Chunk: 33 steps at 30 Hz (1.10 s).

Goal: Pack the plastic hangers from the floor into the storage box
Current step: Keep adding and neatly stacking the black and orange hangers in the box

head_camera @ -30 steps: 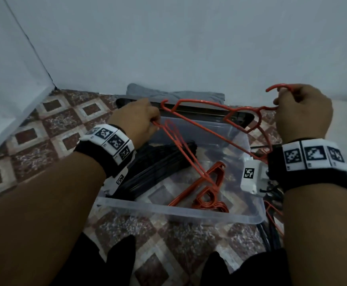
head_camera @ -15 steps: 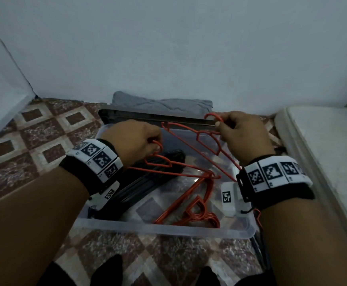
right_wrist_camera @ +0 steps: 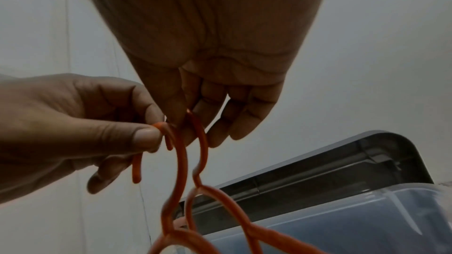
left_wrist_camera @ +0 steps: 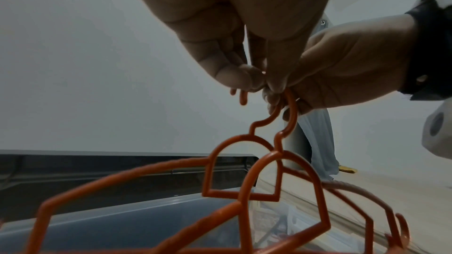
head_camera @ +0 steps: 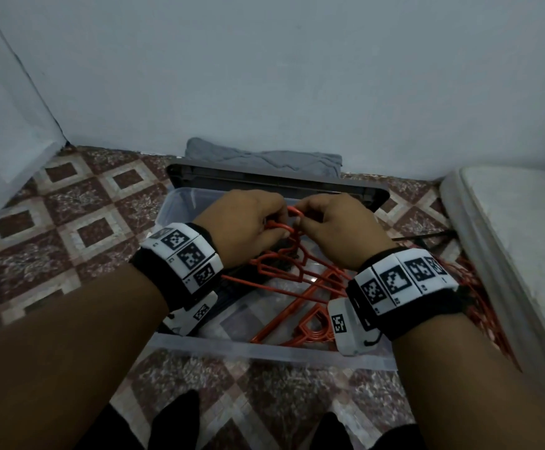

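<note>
Two orange plastic hangers [head_camera: 284,271] hang by their hooks over the clear storage box [head_camera: 264,352]. My left hand [head_camera: 274,222] pinches one hook [left_wrist_camera: 242,94] between thumb and fingers. My right hand [head_camera: 303,219] pinches the other hook [right_wrist_camera: 195,123] right beside it, and the two hands touch. In the wrist views the two hanger necks [left_wrist_camera: 276,138] hang side by side above the box's far wall [right_wrist_camera: 342,229]. More orange hangers [head_camera: 310,329] lie in the box, with black hangers [head_camera: 229,287] at its left, mostly hidden by my left wrist.
A heap of orange hangers [head_camera: 478,287] lies on the tiled floor to the right of the box. The dark grey lid [head_camera: 264,180] leans behind the box, with a grey cloth [head_camera: 264,157] against the wall. A white mattress [head_camera: 508,238] borders the right side.
My right hand has swung left and down with its hanger to meet the left hand. Both hooks are now held together over the back of the box.
</note>
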Motion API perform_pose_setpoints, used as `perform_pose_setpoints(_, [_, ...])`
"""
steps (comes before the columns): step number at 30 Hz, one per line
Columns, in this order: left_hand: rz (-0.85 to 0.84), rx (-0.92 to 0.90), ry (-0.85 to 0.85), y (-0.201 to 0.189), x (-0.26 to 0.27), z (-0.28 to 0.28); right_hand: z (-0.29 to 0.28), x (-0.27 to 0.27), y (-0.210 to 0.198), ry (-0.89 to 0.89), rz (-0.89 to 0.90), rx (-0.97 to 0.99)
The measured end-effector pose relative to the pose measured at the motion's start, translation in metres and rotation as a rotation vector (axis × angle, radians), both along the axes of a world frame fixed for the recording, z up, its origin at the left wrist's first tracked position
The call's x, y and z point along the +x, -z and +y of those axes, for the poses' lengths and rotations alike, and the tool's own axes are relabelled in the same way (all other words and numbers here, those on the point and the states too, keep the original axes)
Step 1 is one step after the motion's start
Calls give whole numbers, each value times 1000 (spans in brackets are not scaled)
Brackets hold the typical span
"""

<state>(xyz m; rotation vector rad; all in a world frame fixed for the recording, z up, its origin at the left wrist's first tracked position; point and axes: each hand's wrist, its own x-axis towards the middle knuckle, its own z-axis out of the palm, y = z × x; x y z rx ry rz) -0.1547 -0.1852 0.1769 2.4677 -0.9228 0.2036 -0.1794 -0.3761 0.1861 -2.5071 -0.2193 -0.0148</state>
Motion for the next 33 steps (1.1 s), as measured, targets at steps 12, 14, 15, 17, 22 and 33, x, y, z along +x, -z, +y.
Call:
perform_pose_setpoints(12, [-27, -71, 14, -1, -4, -6, -2, -2, -2, -175, 172, 24])
perform_pose_setpoints(14, [-21, -125, 2, 0, -4, -7, 1, -2, 0, -175, 136, 9])
perform_pose_setpoints(15, [-19, -139, 0, 0, -4, -7, 1, -1, 0, -166, 118, 17])
perform_pose_setpoints(17, [-10, -146, -5, 2, -4, -6, 1, -1, 0, -148, 102, 58])
perform_pose_setpoints(22, [27, -90, 2, 6, -1, -1, 0, -3, -1, -152, 122, 140])
perform_pose_setpoints(33, [243, -139, -15, 16, 8, 5, -4, -2, -2, -161, 5, -79])
